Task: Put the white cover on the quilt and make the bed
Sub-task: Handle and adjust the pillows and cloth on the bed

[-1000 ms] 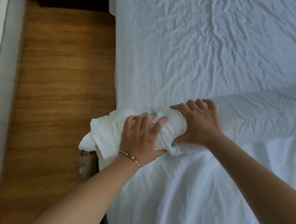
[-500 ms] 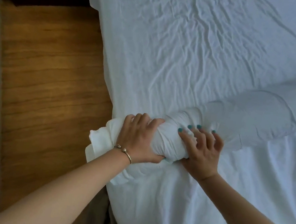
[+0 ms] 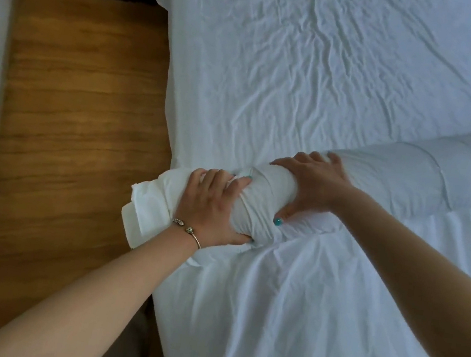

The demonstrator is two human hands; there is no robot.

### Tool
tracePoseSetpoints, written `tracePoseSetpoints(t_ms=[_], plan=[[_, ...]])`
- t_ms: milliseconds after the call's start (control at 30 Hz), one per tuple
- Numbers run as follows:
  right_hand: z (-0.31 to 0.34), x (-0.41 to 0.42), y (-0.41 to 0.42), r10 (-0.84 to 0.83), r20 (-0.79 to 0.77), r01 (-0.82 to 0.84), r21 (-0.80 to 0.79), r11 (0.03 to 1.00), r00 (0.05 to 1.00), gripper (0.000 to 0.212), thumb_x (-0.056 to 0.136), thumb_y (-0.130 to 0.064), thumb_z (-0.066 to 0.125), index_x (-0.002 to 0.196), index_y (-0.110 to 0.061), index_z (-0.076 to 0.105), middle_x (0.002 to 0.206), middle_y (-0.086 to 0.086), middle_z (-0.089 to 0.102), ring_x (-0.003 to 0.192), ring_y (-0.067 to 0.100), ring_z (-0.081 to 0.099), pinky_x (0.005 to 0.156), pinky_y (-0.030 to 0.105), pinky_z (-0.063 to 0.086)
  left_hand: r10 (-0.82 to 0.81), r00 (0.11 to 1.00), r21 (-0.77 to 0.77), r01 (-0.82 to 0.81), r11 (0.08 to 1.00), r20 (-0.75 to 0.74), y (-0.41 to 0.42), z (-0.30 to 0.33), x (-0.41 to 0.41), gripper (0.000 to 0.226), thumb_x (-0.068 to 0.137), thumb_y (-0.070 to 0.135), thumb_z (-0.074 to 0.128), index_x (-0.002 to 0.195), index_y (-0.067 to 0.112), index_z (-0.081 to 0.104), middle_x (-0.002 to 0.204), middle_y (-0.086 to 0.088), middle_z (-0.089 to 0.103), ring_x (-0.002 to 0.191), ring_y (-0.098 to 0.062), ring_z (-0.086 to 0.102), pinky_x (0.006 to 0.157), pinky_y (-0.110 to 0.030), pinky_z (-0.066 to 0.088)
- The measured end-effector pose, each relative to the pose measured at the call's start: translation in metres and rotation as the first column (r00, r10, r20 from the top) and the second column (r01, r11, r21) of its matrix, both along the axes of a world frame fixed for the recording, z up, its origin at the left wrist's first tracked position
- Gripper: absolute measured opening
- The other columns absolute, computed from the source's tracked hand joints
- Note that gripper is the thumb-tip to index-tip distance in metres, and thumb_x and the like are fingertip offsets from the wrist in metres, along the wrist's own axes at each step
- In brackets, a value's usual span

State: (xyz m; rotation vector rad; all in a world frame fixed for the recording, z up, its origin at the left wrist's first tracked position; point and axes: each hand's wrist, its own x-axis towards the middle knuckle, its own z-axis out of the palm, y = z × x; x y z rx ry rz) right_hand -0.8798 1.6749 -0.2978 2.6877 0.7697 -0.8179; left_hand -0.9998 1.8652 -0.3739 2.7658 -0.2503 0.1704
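A long white quilt roll (image 3: 414, 172), wrinkled and tightly wound, lies across the bed (image 3: 310, 51) from centre to right edge. At its left end, the left hand (image 3: 211, 205) and right hand (image 3: 314, 181) each grip the bunched white cover (image 3: 262, 195), fingers curled around it.

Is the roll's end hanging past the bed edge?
Yes: the roll's loose end overhangs the wood floor, left of the left hand.
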Motion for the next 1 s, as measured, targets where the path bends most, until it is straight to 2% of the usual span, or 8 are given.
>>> tracePoseSetpoints(t_ms=[133, 267, 367, 433, 567, 667, 800, 1000], plan=[[-0.014, -0.046, -0.023, -0.044, 0.328, -0.024, 0.2, 0.979, 0.944, 0.104, 0.033, -0.092, 0.057, 0.116, -0.03, 0.058, 0.101, -0.006, 0.055, 0.1, 0.024, 0.053, 0.1, 0.05, 0.029, 0.045, 0.997, 0.027, -0.047, 0.999, 0.063, -0.021, 0.006, -0.026, 0.102, 0.048, 0.083, 0.058, 0.13, 0.023, 0.05, 0.114, -0.008, 0.055, 0.106, -0.03, 0.051, 0.099, -0.046, 0.032], [-0.049, -0.103, -0.058, -0.168, 0.649, -0.152, 0.406, 0.901, 0.742, 0.075, 0.05, -0.079, 0.067, 0.095, -0.019, 0.067, 0.081, -0.001, 0.056, 0.083, 0.026, 0.05, 0.097, 0.049, 0.034, 0.006, 0.997, 0.06, -0.011, 0.998, 0.078, -0.043, 0.016, -0.067, 0.097, 0.052, 0.078, 0.063, 0.133, 0.028, 0.045, 0.123, -0.007, 0.053, 0.12, -0.03, 0.046, 0.104, -0.048, 0.03], [-0.068, -0.127, -0.066, -0.259, 0.741, -0.2, 0.468, 0.861, 0.62, 0.056, 0.061, -0.066, 0.069, 0.092, -0.018, 0.068, 0.083, -0.001, 0.051, 0.087, 0.025, 0.048, 0.099, 0.051, 0.036, 0.101, 0.994, -0.042, -0.102, 0.994, -0.028, -0.046, 0.051, -0.056, 0.08, 0.054, 0.082, 0.054, 0.12, 0.038, 0.053, 0.108, 0.003, 0.053, 0.103, -0.023, 0.05, 0.091, -0.039, 0.035], [-0.073, -0.136, -0.067, -0.284, 0.759, -0.241, 0.498, 0.833, 0.585, 0.052, 0.067, -0.062, 0.067, 0.095, -0.018, 0.066, 0.089, -0.003, 0.045, 0.091, 0.026, 0.049, 0.1, 0.051, 0.035, 0.058, 0.967, 0.002, -0.059, 0.998, -0.248, -0.039, 0.063, -0.029, 0.094, 0.052, 0.085, 0.058, 0.133, 0.041, 0.042, 0.123, 0.004, 0.047, 0.117, -0.021, 0.044, 0.1, -0.038, 0.031], [-0.074, -0.151, -0.074, -0.317, 0.711, -0.218, 0.552, 0.805, 0.628, 0.046, 0.068, -0.047, 0.07, 0.103, -0.022, 0.055, 0.097, -0.005, 0.043, 0.1, 0.026, 0.047, 0.103, 0.051, 0.029, 0.021, 0.763, 0.072, 0.034, 0.997, -0.646, -0.044, 0.061, -0.006, 0.125, 0.042, 0.089, 0.065, 0.146, 0.045, 0.012, 0.145, 0.004, 0.038, 0.132, -0.024, 0.04, 0.107, -0.048, 0.032], [-0.06, -0.163, -0.077, -0.251, 0.635, -0.133, 0.492, 0.86, 0.731, 0.066, 0.052, -0.036, 0.081, 0.11, -0.025, 0.052, 0.107, -0.004, 0.051, 0.11, 0.027, 0.047, 0.104, 0.052, 0.024, 0.092, 0.874, 0.1, -0.05, 0.994, -0.477, -0.057, 0.051, -0.034, 0.121, 0.038, 0.09, 0.064, 0.142, 0.045, 0.021, 0.127, 0.005, 0.048, 0.117, -0.02, 0.048, 0.099, -0.041, 0.035], [0.014, -0.127, -0.093, 0.067, 0.371, -0.19, 0.306, 0.933, 0.926, 0.086, 0.042, -0.062, 0.085, 0.118, -0.035, 0.053, 0.11, -0.006, 0.054, 0.103, 0.024, 0.048, 0.092, 0.043, 0.032, 0.165, 0.961, 0.116, -0.141, 0.983, -0.223, -0.074, 0.035, -0.072, 0.111, 0.039, 0.09, 0.058, 0.134, 0.037, 0.041, 0.109, 0.005, 0.052, 0.101, -0.02, 0.052, 0.092, -0.038, 0.033], [0.023, -0.089, -0.063, 0.154, -0.069, -0.156, -0.023, 0.987, 0.986, 0.138, 0.037, -0.078, 0.077, 0.149, -0.048, 0.003, 0.16, -0.005, 0.016, 0.145, 0.025, 0.02, 0.117, 0.054, 0.008, 0.154, 0.988, 0.094, -0.152, 0.984, -0.012, -0.083, 0.025, -0.096, 0.103, 0.044, 0.083, 0.063, 0.13, 0.027, 0.049, 0.102, -0.003, 0.055, 0.094, -0.025, 0.053, 0.09, -0.043, 0.033]])
